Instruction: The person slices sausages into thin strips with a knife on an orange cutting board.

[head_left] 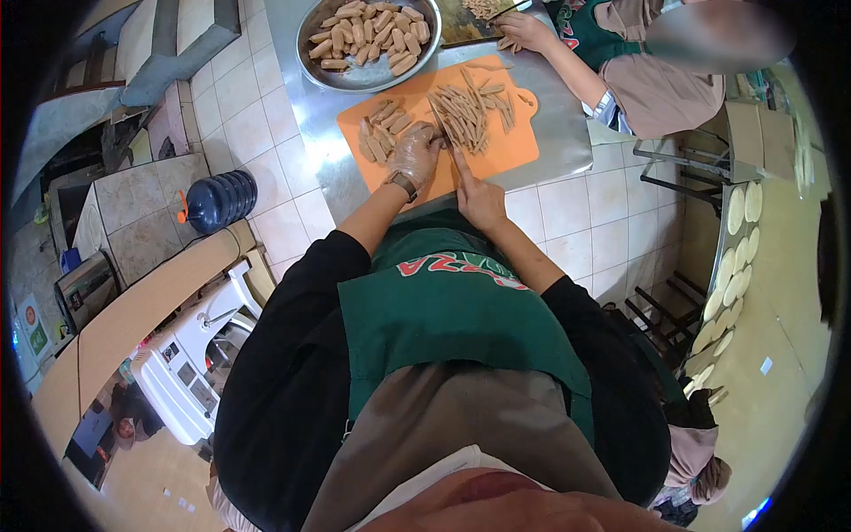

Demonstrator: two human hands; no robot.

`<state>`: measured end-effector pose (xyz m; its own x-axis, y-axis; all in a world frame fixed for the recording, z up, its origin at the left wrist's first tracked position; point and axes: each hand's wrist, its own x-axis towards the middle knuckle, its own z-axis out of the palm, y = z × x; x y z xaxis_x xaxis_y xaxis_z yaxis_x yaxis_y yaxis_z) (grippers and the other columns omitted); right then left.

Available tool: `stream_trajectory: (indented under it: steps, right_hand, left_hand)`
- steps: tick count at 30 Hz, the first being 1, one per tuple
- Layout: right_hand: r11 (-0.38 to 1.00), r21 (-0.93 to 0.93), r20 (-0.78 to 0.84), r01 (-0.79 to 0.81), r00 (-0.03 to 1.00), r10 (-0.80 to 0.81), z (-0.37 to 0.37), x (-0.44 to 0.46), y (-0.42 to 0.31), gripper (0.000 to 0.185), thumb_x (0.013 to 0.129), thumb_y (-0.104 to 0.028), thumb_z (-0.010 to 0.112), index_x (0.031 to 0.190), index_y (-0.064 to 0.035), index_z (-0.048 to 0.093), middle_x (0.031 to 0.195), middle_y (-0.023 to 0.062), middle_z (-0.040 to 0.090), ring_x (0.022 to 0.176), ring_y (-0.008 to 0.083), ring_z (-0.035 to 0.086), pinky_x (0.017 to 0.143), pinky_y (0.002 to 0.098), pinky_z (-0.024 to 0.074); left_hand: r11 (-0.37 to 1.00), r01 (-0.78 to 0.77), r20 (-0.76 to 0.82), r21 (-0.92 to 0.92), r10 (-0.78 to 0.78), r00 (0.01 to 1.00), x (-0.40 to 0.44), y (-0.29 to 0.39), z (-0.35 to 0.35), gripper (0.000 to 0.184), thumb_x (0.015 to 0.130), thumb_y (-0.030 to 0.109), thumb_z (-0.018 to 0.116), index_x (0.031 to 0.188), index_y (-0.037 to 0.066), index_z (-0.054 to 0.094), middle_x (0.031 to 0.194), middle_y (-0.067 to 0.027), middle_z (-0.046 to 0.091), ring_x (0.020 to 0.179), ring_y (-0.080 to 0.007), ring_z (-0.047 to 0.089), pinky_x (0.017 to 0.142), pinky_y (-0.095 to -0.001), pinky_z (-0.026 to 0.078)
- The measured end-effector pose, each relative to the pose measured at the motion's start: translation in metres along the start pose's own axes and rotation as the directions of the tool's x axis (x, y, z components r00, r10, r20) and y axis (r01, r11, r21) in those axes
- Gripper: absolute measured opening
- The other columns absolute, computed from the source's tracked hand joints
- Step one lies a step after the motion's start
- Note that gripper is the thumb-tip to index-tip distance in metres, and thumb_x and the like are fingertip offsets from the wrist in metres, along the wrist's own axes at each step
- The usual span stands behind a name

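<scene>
My right hand [480,202] grips a knife [440,121], its index finger stretched along the top of the blade. The blade points away from me over an orange cutting board [519,158]. Close against the blade's left side is my left hand [415,155], in a clear plastic glove, with its fingers curled down; what they pinch is hidden. Short whole sausages [379,137] lie on the board left of that hand. Right of the knife is a spread pile of thin sausage strips [470,111].
A metal bowl [372,86] full of sausages stands beyond the board on the steel table [332,173]. At the far right, a co-worker's hand [527,34] is over a tray of chopped food [486,9]. A blue water jug [222,201] lies on the floor at left.
</scene>
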<state>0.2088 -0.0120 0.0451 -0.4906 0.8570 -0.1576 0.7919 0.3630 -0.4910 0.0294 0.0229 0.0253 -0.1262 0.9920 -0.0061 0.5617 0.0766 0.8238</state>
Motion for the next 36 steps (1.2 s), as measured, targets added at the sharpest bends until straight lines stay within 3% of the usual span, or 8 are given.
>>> stream_trajectory:
  steps: [7, 9, 18, 21, 25, 31, 33, 36]
  right_hand:
    - [0.999, -0.032, -0.015, 0.022, 1.000, -0.022, 0.007, 0.014, 0.002, 0.079, 0.082, -0.014, 0.057, 0.152, -0.0163, 0.020, 0.069, 0.0174, 0.065, 0.056, 0.0375, 0.063, 0.054, 0.0499, 0.0491]
    - [0.999, -0.020, 0.085, -0.035, 0.996, 0.036, 0.001, -0.005, 0.004, 0.080, 0.081, -0.015, 0.058, 0.152, -0.0165, 0.020, 0.068, 0.0172, 0.065, 0.057, 0.0373, 0.063, 0.055, 0.0506, 0.0494]
    - [0.999, -0.033, 0.016, -0.016, 1.000, 0.016, 0.001, -0.008, 0.002, 0.078, 0.082, -0.013, 0.057, 0.152, -0.0168, 0.022, 0.066, 0.0151, 0.064, 0.055, 0.0341, 0.062, 0.053, 0.0467, 0.0493]
    - [0.999, -0.027, 0.034, -0.032, 0.999, 0.033, 0.002, -0.006, 0.000, 0.077, 0.083, -0.012, 0.057, 0.152, -0.0168, 0.022, 0.066, 0.0157, 0.064, 0.055, 0.0346, 0.062, 0.051, 0.0476, 0.0485]
    - [1.000, 0.003, 0.014, -0.009, 1.000, 0.009, 0.008, -0.001, -0.003, 0.081, 0.081, -0.013, 0.057, 0.152, -0.0144, 0.019, 0.063, 0.0176, 0.063, 0.054, 0.0374, 0.062, 0.053, 0.0499, 0.0492]
    - [0.994, -0.113, -0.006, 0.004, 1.000, -0.005, 0.015, 0.011, -0.006, 0.081, 0.082, -0.015, 0.058, 0.152, -0.0129, 0.017, 0.066, 0.0176, 0.065, 0.055, 0.0364, 0.063, 0.052, 0.0503, 0.0485]
    - [0.999, -0.035, 0.020, -0.005, 1.000, 0.005, 0.011, 0.009, -0.003, 0.079, 0.083, -0.015, 0.056, 0.152, -0.0136, 0.018, 0.069, 0.0182, 0.065, 0.056, 0.0376, 0.062, 0.053, 0.0501, 0.0488]
    - [0.997, 0.048, 0.071, -0.057, 0.996, 0.053, 0.001, -0.010, 0.004, 0.075, 0.085, -0.016, 0.054, 0.152, -0.0165, 0.020, 0.070, 0.0189, 0.065, 0.058, 0.0388, 0.062, 0.056, 0.0506, 0.0493]
  left_hand:
    - [0.997, 0.068, 0.010, 0.042, -0.069, 0.998, 0.000, -0.001, 0.001, 0.010, 0.082, 0.012, 0.064, 0.087, 0.005, 0.070, 0.092, -0.0136, 0.067, 0.085, -0.0318, 0.064, 0.075, -0.0386, 0.051]
    - [0.999, -0.019, -0.046, 0.026, 0.020, 0.999, 0.000, -0.004, 0.000, 0.011, 0.082, 0.013, 0.064, 0.088, 0.006, 0.070, 0.091, -0.0135, 0.067, 0.085, -0.0313, 0.065, 0.075, -0.0388, 0.051]
    - [0.997, 0.003, -0.049, 0.072, 0.000, 0.999, -0.001, -0.001, 0.001, 0.007, 0.078, 0.006, 0.064, 0.084, 0.004, 0.065, 0.090, -0.0135, 0.064, 0.085, -0.0325, 0.063, 0.076, -0.0390, 0.051]
    - [0.996, 0.032, -0.023, 0.089, -0.030, 0.999, 0.000, -0.005, 0.001, 0.011, 0.080, 0.016, 0.063, 0.083, 0.006, 0.066, 0.087, -0.0147, 0.065, 0.084, -0.0342, 0.063, 0.074, -0.0424, 0.050]
    - [0.997, 0.014, -0.039, 0.073, -0.012, 0.999, 0.000, -0.012, 0.006, 0.011, 0.081, 0.015, 0.063, 0.083, 0.005, 0.066, 0.088, -0.0156, 0.065, 0.084, -0.0346, 0.063, 0.073, -0.0430, 0.050]
    - [0.999, 0.023, -0.079, 0.027, -0.021, 0.997, -0.002, -0.015, 0.011, 0.010, 0.082, 0.013, 0.062, 0.085, 0.005, 0.067, 0.092, -0.0141, 0.066, 0.084, -0.0346, 0.063, 0.074, -0.0422, 0.051]
    - [0.992, 0.094, -0.003, 0.088, -0.094, 0.996, -0.003, -0.015, 0.009, 0.015, 0.084, 0.015, 0.062, 0.095, 0.006, 0.066, 0.098, -0.0125, 0.065, 0.089, -0.0327, 0.064, 0.078, -0.0401, 0.052]
    - [0.991, 0.052, 0.012, 0.124, -0.054, 0.998, -0.002, -0.013, 0.006, 0.014, 0.085, 0.016, 0.060, 0.093, 0.005, 0.065, 0.096, -0.0143, 0.064, 0.089, -0.0335, 0.063, 0.078, -0.0418, 0.051]
